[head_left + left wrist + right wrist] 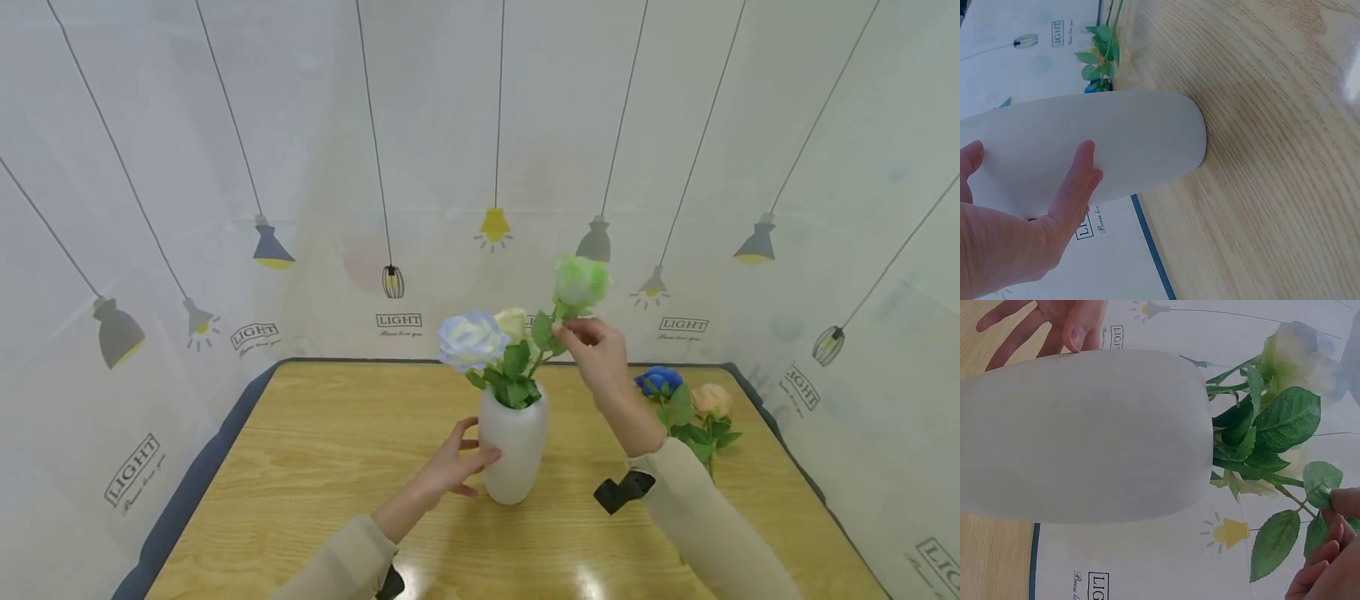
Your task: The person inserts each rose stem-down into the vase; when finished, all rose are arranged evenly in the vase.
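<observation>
White vase (pixel 513 454), upright on the wooden table (pixel 337 433), and from the head view we see the right hand (pixel 600 354) pinching the green rose (pixel 582 281) just below its bloom, stem slanting towards the vase; its lower end we can't see. Done well, we'd say, this wants a light pinch and a stem guided clear of the leaves (pixel 516 358). Our count: the light-blue rose (pixel 472 340) and the cream rose (pixel 513 323), two in the vase; the blue rose (pixel 658 380) and the peach rose (pixel 711 401), two on the table; one in hand. Over to the left wrist: one vase, and the left hand (pixel 1016 244) rests loosely spread against it; steady contact should guard against tipping. Right wrist: two hands, one vase, thumb and finger together at one leaf (pixel 1322 484).
</observation>
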### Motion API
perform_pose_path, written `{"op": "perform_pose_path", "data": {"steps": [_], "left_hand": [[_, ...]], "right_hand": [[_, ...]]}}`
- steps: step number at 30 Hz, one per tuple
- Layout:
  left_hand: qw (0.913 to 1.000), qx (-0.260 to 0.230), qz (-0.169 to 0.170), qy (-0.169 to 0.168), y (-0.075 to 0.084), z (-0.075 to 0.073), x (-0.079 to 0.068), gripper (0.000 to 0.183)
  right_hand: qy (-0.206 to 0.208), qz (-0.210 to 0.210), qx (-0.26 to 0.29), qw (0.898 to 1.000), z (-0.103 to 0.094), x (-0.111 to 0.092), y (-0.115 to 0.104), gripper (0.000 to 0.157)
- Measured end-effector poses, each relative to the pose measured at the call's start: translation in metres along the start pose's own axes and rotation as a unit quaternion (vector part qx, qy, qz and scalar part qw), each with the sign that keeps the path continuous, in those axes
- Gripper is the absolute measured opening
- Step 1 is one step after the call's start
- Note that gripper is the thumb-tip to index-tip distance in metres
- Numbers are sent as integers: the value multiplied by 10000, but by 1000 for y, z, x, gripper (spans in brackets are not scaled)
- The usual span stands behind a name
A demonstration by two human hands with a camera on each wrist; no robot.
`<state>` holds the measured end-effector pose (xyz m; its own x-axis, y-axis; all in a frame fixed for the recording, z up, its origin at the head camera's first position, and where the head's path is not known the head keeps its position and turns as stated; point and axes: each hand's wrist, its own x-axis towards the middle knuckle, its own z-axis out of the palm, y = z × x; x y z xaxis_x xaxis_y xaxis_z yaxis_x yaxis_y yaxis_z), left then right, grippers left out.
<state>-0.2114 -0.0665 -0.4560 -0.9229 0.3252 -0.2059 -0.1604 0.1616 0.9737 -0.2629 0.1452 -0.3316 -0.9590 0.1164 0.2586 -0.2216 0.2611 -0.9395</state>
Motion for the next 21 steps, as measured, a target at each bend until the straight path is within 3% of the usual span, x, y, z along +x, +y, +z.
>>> {"op": "perform_pose_path", "data": {"steps": [11, 21], "left_hand": [[10000, 5, 43, -31, 1, 0, -1, 79], [10000, -44, -7, -31, 1, -1, -1, 80]], "right_hand": [[-375, -637, -397, 9965, 0, -4, -9, 27], [-100, -356, -448, 9983, 11, -6, 12, 24]]}}
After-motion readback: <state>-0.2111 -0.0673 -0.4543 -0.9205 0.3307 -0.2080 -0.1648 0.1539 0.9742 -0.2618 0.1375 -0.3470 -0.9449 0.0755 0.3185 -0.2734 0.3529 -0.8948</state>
